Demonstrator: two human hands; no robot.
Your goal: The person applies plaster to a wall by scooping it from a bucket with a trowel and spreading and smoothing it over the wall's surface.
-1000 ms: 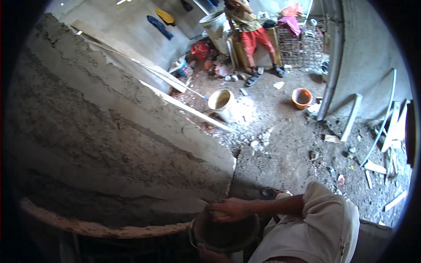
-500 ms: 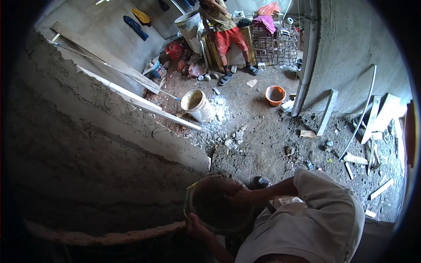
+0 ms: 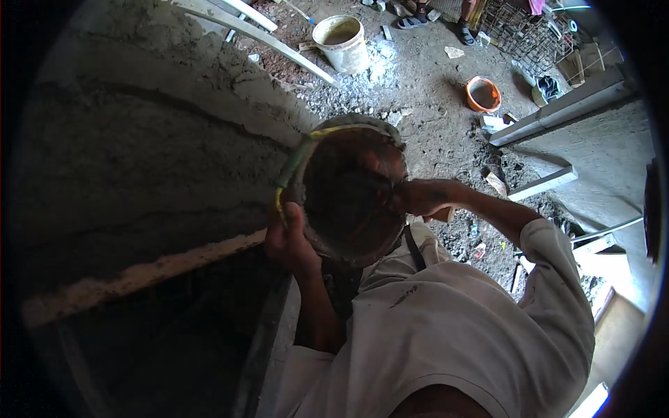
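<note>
A dark round bucket (image 3: pixel 334 202) with a crusted, yellow-and-green rim is tipped toward me at my chest, dark muck coating its inside. My left hand (image 3: pixel 294 244) grips its rim at the left, thumb on the edge. My right hand (image 3: pixel 418 197) is closed on a tool (image 3: pixel 444 215) whose tan handle end sticks out below the fist; the working end is dark and unclear inside the bucket. A rough mortar-covered wall (image 3: pixel 153 153) rises just left of the bucket, with a pale edge strip (image 3: pixel 146 279) along its bottom.
Beyond lie a white bucket (image 3: pixel 346 56), an orange bucket (image 3: pixel 483 104), long boards (image 3: pixel 275 47), rubble and a wire mesh cage (image 3: pixel 516 38). A co-worker's sandaled feet (image 3: pixel 412 22) show at the top. Planks (image 3: pixel 542 184) lean on the right wall.
The bucket has risen and tilted, with my left hand higher on it. My right hand has moved to its right rim. The view swung downward, leaving only the co-worker's legs visible.
</note>
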